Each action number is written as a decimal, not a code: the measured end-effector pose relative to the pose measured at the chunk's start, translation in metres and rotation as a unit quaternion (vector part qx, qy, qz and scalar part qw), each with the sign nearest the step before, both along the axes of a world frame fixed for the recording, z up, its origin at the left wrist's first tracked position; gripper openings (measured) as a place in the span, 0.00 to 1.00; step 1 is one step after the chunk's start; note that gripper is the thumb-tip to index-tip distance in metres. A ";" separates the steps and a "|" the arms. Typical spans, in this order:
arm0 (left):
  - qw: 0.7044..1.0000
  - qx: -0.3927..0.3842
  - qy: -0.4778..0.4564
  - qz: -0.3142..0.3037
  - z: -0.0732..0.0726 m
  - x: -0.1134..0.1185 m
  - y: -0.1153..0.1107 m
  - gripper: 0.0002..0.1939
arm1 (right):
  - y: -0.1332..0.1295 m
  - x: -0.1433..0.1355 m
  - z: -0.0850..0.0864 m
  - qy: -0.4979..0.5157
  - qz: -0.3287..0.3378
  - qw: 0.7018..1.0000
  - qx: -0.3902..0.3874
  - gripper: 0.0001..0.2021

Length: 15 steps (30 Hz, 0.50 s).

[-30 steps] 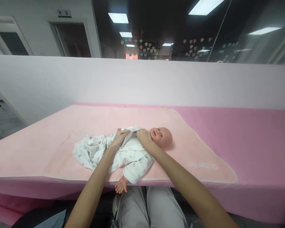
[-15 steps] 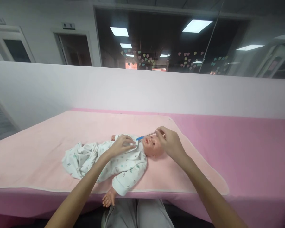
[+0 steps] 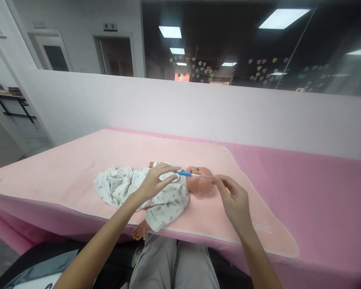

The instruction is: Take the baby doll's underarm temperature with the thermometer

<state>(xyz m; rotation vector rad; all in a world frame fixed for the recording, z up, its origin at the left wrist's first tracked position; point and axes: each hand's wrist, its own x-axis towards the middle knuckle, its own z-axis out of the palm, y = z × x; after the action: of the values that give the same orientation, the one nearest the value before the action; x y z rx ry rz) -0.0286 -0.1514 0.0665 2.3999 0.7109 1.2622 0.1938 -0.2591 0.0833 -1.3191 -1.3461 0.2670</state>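
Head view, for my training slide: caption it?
Right hand holds a blue-tipped stick over a doll; left hand near the blue end.

A second ago both hands are at the chest of the baby doll (image 3: 171, 192); now the right hand (image 3: 236, 202) is at 4 o'clock from the doll's head (image 3: 202, 185), pinching a slim blue-tipped stick (image 3: 195, 175). Half a second ago that hand sits at 2 o'clock; the stick, then slanting from 8 to 2, now runs nearly 9 to 3. The left hand (image 3: 155, 180), earlier curled, now spreads, its thumb and forefinger tips flanking the blue end; contact is unclear. The doll's face points further toward 12.
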 end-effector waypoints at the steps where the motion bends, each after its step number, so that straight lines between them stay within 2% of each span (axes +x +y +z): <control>1: 1.000 -0.017 0.015 0.002 -0.007 -0.001 0.005 0.13 | -0.006 0.006 -0.011 0.000 -0.047 0.999 -0.008 0.13; 3: 0.997 -0.062 0.048 -0.002 -0.021 -0.003 0.017 0.14 | -0.016 0.016 -0.042 -0.015 -0.131 0.991 -0.039 0.14; 5: 0.989 -0.110 0.095 -0.025 -0.035 -0.002 0.030 0.18 | -0.022 0.020 -0.079 -0.060 -0.168 0.983 -0.052 0.15; 7: 0.977 -0.138 0.152 -0.052 -0.044 0.001 0.042 0.30 | -0.022 0.018 -0.114 -0.141 -0.147 0.977 -0.059 0.15; 9: 0.967 -0.136 0.205 -0.072 -0.048 0.006 0.051 0.41 | -0.017 0.013 -0.138 -0.232 -0.128 0.962 -0.063 0.15; 11: 0.960 -0.124 0.237 -0.084 -0.045 0.010 0.059 0.41 | -0.007 0.009 -0.150 -0.313 -0.137 0.938 -0.061 0.15; 15: 0.949 -0.167 0.239 -0.123 -0.035 0.015 0.076 0.26 | 0.013 0.007 -0.155 -0.403 -0.132 0.902 -0.083 0.11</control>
<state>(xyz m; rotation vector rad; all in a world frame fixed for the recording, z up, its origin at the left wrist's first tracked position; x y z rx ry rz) -0.0139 -0.0749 0.0320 2.4181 0.6587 0.4180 0.2005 -0.2456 -0.0722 -1.8400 -1.8142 -0.4142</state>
